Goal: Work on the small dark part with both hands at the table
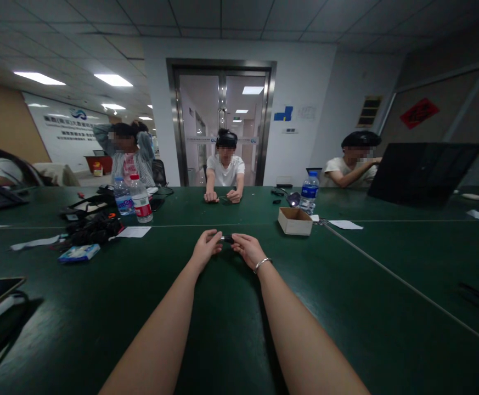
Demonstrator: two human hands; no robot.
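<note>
A small dark stick-like object [226, 239] with a silvery part lies between my two hands, just above the green table [231, 307]. It is too small for me to tell its kind. My left hand [207, 250] pinches its left end between thumb and fingers. On its right end, the fingers of my right hand [248, 249] are closed, with a silver bracelet [262, 265] at that wrist. The fingertips hide both ends of the object.
An open cardboard box [295, 224] stands right of my hands, near a water bottle [309, 192]. Two bottles, black gear [93, 227] and a blue-white packet [78, 253] are on the left. Opposite sits a person [225, 167]; others sit along both sides. A laptop [424, 173] stands right.
</note>
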